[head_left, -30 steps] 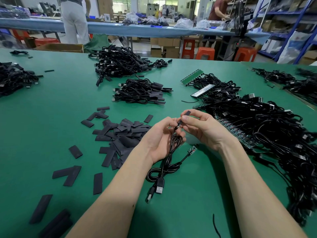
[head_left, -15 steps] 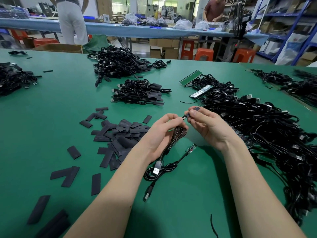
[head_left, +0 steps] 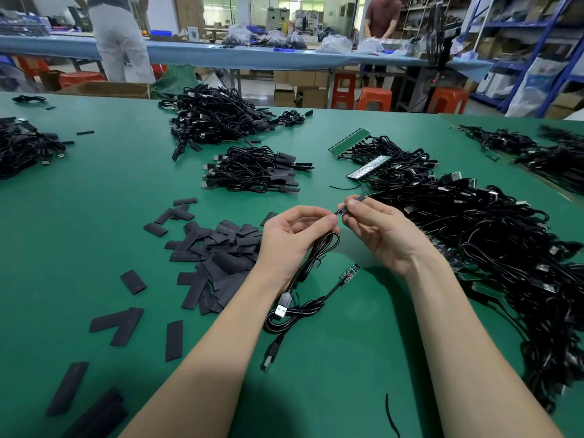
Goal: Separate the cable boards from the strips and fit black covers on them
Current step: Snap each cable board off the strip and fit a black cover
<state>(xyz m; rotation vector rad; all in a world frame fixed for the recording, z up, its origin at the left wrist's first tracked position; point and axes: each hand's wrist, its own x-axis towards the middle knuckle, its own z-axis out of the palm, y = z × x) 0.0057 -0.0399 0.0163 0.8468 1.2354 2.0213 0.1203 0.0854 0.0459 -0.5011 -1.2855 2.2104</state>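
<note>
The cable hanging below the left hand now has its USB plug lifted off the table. The right hand, raised slightly, pinches the black cover; the left fingertips pinch the cable end just left of it. A second cable board lies below both grips, unchanged.

One head-worn camera looks forward and down, close over the green table

Since 1 s ago both hands rose a bit off the table. Right hand slid the black cover further onto the cable end; left hand lifted the cable, its USB plug now hanging near the wrist.
</note>
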